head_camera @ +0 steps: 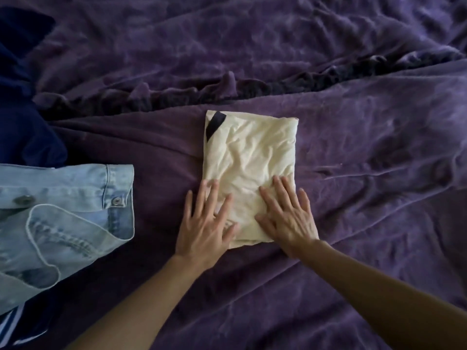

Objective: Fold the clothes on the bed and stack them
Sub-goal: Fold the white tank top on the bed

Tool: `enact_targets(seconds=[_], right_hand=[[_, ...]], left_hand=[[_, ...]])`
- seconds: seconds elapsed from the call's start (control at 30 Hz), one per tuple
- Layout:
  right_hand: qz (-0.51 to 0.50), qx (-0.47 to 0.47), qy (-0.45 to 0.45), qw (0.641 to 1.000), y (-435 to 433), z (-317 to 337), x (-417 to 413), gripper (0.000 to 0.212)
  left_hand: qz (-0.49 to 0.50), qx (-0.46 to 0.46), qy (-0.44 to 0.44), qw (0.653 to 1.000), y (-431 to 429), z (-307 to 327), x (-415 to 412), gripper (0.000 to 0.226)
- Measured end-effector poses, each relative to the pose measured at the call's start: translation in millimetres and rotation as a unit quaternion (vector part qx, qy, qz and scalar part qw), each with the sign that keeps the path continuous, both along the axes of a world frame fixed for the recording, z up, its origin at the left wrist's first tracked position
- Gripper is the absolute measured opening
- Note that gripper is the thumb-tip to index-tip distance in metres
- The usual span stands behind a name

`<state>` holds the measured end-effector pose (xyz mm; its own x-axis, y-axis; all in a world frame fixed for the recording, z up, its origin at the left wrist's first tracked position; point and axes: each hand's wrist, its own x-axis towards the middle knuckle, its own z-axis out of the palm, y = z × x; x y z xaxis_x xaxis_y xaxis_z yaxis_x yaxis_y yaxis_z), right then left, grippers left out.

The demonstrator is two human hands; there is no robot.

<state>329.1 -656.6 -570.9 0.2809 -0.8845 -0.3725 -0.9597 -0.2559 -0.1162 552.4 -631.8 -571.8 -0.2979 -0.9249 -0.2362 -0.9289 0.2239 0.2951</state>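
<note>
I see the cream, wrinkled cloth garment (pixel 250 152), folded into a rectangle, lying on the crumpled purple bed cover (pixel 353 147). My hands press flat on its near end, fingers straight and spread, gripping nothing: left hand (pixel 204 223) at its near-left corner, right hand (pixel 288 218) at its near-right. Well left of it lies a light-blue denim jacket (pixel 63 210), with a dark navy cloth (pixel 22 109) beyond.
</note>
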Motion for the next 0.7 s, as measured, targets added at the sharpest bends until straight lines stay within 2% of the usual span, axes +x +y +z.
enact_targets(seconds=[0.1,0.13,0.27,0.37,0.47,0.53,0.6,0.63,0.7], right_hand=[[0.017,-0.057,-0.031,0.998,-51,5,14,0.061],[0.019,-0.07,-0.031,0.997,-73,4,19,0.062],[-0.038,-0.006,0.026,0.999,-146,-6,5,0.069],[-0.079,0.028,0.049,0.995,-170,-6,-20,0.076],[-0.114,0.027,0.003,0.993,-186,7,-15,0.084],[-0.155,0.027,-0.048,0.986,-193,16,-8,0.087],[-0.201,0.061,-0.088,0.974,-197,23,-6,0.082],[-0.213,0.082,-0.092,0.969,-197,28,-6,0.074],[-0.22,0.111,-0.109,0.963,-190,41,-7,0.047]], left_hand=[[-0.039,-0.078,-0.01,0.996,-66,9,-8,0.055],[-0.041,-0.076,-0.026,0.996,-92,7,-7,0.056],[-0.018,0.027,-0.076,0.997,-165,-6,9,0.065],[0.016,0.025,-0.056,0.998,-178,-8,10,0.065],[0.056,0.023,-0.035,0.998,-191,-4,6,0.068],[0.059,0.035,-0.005,0.998,-203,5,3,0.079],[0.058,0.069,0.015,0.996,-210,18,-2,0.088],[0.065,0.098,0.022,0.993,-212,26,-5,0.091],[0.091,0.148,0.048,0.984,-212,43,-8,0.078]])
